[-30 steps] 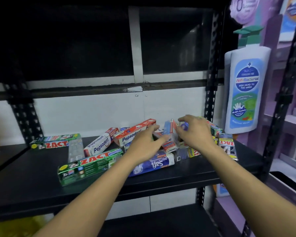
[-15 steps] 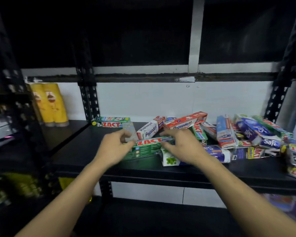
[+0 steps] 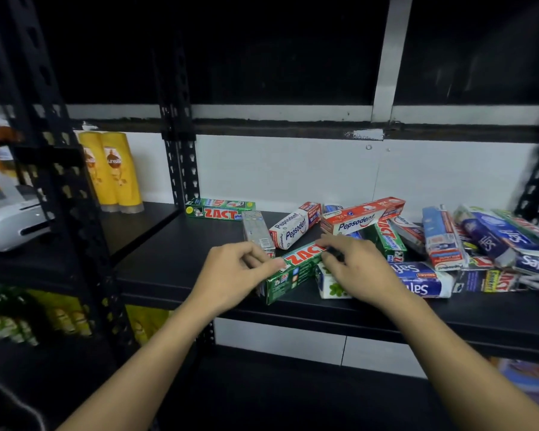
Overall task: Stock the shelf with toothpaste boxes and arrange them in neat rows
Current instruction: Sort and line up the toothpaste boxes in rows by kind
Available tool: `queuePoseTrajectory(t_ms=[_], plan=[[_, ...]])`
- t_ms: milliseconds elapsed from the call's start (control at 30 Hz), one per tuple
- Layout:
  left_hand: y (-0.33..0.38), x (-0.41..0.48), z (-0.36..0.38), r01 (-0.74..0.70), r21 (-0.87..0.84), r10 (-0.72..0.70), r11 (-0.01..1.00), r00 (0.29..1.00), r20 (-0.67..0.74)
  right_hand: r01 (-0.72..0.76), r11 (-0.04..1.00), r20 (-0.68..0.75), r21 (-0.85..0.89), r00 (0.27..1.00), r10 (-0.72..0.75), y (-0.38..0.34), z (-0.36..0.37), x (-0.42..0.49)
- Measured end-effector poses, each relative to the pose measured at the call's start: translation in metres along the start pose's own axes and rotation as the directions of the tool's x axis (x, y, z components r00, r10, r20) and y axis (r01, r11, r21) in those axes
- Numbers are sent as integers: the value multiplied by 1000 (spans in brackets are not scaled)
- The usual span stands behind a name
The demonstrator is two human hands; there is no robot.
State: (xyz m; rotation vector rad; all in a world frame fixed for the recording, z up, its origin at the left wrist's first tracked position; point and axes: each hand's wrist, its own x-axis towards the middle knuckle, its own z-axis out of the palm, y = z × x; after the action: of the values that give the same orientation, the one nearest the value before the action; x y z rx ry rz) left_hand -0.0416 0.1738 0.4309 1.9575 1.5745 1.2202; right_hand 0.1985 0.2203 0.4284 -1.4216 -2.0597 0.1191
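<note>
green zact box (image 3: pixel 293 270) lying slantwise at the black shelf (image 3: pixel 175 269) front edge, left hand (image 3: pixel 234 275) pinching its near end, right hand (image 3: pixel 360 269) fingers curled over its far end, red lettering on top, jumbled toothpaste boxes (image 3: pixel 442 244) to the right

A white wall (image 3: pixel 277 172) behind black perforated uprights (image 3: pixel 181 169).

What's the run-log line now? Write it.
left hand, right hand hold green ZACT box | at shelf front | heap unsorted
</note>
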Motion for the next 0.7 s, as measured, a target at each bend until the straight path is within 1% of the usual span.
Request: queuePoseTrajectory(t_ms=[33, 100, 200, 267, 367, 433, 533, 633, 700], plan=[[2, 2, 0, 10, -18, -10, 1000, 1000, -5, 5, 1000, -6, -2, 1000, -5, 1, 1, -1], [1, 11, 1, 39, -34, -41, 999, 997, -60, 5, 1000, -9, 9, 1000, -5, 1, 3, -5], [-8, 36, 6, 70, 31, -63, 997, 983, -174, 7, 1000, -7, 27, 1000, -7, 2, 7, -12], [-14, 51, 10, 108, 71, -96, 992, 983, -153, 26, 1000, -10, -3, 1000, -26, 4, 10, -14], [-14, 65, 15, 186, 117, -184, 976, 982, -33, 27, 999, -10, -24, 1000, -27, 5, 11, -14], [-15, 69, 18, 221, 127, -224, 967, 975, 4, 35, 998, -10, -58, 999, -35, 4, 10, -14], [-16, 69, 17, 232, 162, -229, 959, 973, -37, 62, 987, 2, -151, 998, -63, 4, 7, -17], [-17, 65, 14, 246, 259, -233, 934, 969, -80, 74, 971, -4, -229, 997, -77, 5, -1, -24], [-19, 62, 12, 267, 266, -253, 926, 964, -85, 73, 962, -11, -264, 997, -79, 6, -6, -30]])
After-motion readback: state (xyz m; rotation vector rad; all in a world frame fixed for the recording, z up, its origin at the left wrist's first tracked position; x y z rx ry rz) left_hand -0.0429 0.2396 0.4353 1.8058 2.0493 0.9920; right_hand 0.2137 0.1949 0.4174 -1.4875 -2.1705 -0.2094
